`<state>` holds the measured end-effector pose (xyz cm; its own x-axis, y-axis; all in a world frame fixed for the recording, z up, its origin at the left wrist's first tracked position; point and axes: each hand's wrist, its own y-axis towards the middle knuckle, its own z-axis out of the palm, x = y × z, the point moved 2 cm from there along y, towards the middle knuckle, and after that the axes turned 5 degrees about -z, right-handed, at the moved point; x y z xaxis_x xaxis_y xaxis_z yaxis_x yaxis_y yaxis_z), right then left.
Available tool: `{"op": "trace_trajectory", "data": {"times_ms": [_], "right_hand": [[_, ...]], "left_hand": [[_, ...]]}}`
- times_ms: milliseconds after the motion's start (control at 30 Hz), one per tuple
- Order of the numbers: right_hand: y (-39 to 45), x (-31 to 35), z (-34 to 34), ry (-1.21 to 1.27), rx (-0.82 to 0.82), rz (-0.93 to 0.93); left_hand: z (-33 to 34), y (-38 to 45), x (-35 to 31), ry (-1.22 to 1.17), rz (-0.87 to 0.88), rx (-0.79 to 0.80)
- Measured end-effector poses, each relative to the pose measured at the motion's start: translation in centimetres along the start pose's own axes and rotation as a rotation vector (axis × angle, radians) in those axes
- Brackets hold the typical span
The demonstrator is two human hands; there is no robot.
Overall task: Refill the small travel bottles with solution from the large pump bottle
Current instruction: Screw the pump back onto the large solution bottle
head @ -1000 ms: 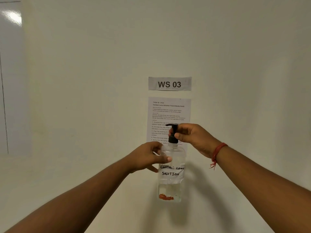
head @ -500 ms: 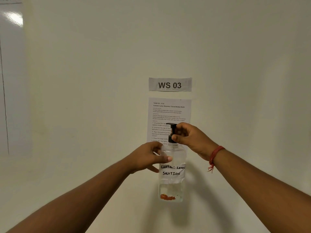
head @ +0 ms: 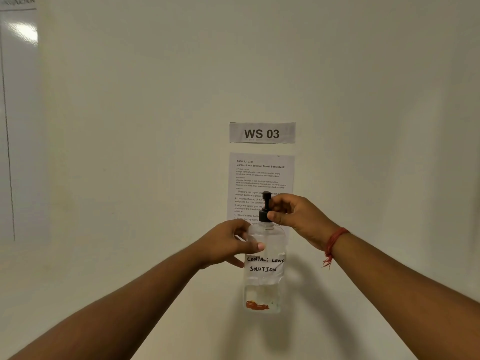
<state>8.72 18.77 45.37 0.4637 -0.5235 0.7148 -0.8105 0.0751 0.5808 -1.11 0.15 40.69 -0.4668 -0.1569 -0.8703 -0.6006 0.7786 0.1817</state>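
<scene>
At the far left of the frame, a glossy board (head: 18,120) hangs on the wall (head: 130,100); a light glare shows near its top, and its heading text is too blurred to read.

The left forearm enters from the lower left and rises toward the centre. The left hand (head: 226,245) grips the upper body of the bottle (head: 265,268): the thumb lies across the front of the clear wall, and the other fingers curl round the far side.

The bottle stands upright at centre frame, slightly below the middle, held in front of the wall. Whether its base rests on a table cannot be told. Its body is clear. A white label (head: 265,265) reads "CONTACT LENS SOLUTION" in hand lettering. An orange-red patch (head: 257,305) shows near the base. A black pump (head: 265,206) sits on the neck.

Behind the bottle, a printed sheet (head: 261,175) is fixed to the wall, headed "Contact Lens Solution Travel Bottle Refill". Above it, a sign (head: 262,133) reads "WS 03".

The right hand (head: 298,216) is just right of the pump. Its fingers and thumb are curled and pinch the black collar of the pump at the neck. A red thread (head: 333,242) circles the right wrist, with loose ends hanging down. The right forearm leaves at the lower right.
</scene>
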Motion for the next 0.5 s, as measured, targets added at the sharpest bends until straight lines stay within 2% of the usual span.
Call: {"op": "trace_trajectory", "data": {"times_ms": [500], "right_hand": [[-0.77, 0.35, 0.21, 0.092, 0.045, -0.004]], "left_hand": [[0.03, -0.2, -0.27, -0.003, 0.006, 0.006]]}}
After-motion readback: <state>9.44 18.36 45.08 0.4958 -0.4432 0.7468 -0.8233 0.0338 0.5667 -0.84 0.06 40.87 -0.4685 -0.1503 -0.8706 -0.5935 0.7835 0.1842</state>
